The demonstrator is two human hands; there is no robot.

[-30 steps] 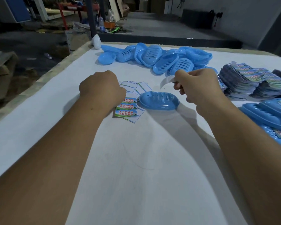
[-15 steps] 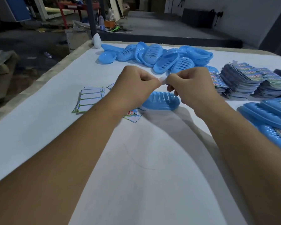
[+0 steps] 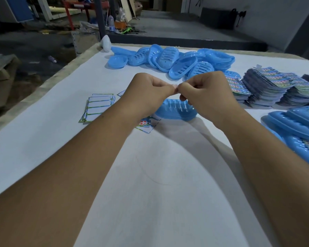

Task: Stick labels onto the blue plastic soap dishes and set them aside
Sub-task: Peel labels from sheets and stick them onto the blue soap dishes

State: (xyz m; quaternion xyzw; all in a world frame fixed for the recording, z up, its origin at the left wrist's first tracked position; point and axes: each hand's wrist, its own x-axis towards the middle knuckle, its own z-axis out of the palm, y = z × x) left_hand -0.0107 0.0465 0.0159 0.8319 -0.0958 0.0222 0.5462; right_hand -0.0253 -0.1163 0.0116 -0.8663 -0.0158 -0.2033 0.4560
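A blue slotted soap dish point(image 3: 177, 109) lies on the white table point(image 3: 150, 175) just below my hands. My left hand point(image 3: 148, 91) and my right hand point(image 3: 207, 91) meet fingertip to fingertip above it and pinch a small pale label point(image 3: 176, 87) between them; most of the label is hidden by the fingers. Loose printed labels point(image 3: 145, 124) lie under my left wrist, and a fanned sheet of label backings point(image 3: 99, 107) lies further left.
A heap of blue soap dishes point(image 3: 169, 59) lies at the far side of the table. Stacks of printed label sheets point(image 3: 275, 90) sit at the right. Labelled blue dishes point(image 3: 296, 125) lie by the right edge. The table's left edge point(image 3: 43, 90) drops to a cluttered floor.
My left hand left the label pile and rose to join my right hand above the dish. Both hands now pinch the small label closer together.
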